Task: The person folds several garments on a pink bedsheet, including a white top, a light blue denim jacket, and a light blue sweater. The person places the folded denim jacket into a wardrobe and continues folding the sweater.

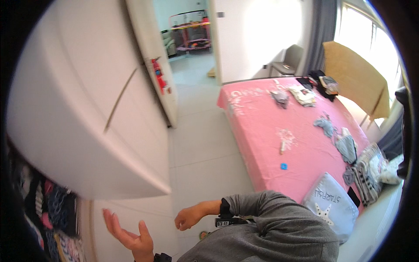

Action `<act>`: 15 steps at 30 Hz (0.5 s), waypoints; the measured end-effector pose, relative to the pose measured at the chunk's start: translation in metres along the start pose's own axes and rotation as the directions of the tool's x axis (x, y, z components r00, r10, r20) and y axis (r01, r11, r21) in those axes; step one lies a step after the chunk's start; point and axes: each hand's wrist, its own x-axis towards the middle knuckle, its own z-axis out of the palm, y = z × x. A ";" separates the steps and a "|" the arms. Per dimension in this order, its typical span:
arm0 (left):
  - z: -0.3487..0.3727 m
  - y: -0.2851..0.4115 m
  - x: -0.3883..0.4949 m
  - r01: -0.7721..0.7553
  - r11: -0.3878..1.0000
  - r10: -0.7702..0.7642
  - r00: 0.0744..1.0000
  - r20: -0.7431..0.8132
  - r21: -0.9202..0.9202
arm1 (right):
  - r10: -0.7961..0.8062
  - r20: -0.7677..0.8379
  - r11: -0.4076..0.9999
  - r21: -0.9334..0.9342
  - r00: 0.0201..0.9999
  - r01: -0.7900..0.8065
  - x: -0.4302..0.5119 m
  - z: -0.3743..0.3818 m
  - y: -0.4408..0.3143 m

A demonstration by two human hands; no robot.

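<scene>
My left hand [131, 236] is raised at the lower left, fingers spread and nothing in it. It is close to an opened white wardrobe door [131, 170] and to the right of shelves packed with clothes [60, 209]. My right hand [190, 216] hangs in front of my body with its fingers curled in. A small pale spot shows at its fingertips; I cannot tell what it is. Both wrists carry dark straps. The long dark handle [120, 100] runs along the wardrobe front, apart from both hands.
A bed with a pink sheet [262, 137] fills the right side, bearing a folded white garment [302, 95], blue-grey clothes [346, 149], a small blue object [283, 166] and a starfish cushion [330, 206]. Beyond are a chair [289, 60], a brown board [356, 78] and an open doorway.
</scene>
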 end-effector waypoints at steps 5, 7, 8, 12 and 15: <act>0.088 0.074 0.047 0.036 0.988 -0.010 0.985 -0.171 0.152 | -0.020 -0.358 0.998 -0.061 0.933 -0.002 -0.108 0.011 0.091; 0.115 0.075 0.066 0.118 0.931 -0.032 0.969 -0.244 0.345 | 0.023 -0.370 0.998 -0.052 0.929 -0.046 -0.138 0.012 0.121; 0.121 0.070 0.073 0.146 0.864 -0.012 0.962 -0.271 0.481 | 0.022 -0.376 0.998 -0.040 0.926 -0.039 -0.148 0.012 0.134; 0.112 0.038 0.071 0.058 0.654 0.219 0.940 -0.263 0.755 | 0.062 -0.424 0.998 0.013 0.904 -0.062 -0.170 0.023 0.178; 0.084 0.024 0.046 -0.007 0.705 0.189 0.966 -0.178 0.709 | 0.092 -0.456 0.996 0.050 0.885 -0.078 -0.180 0.033 0.200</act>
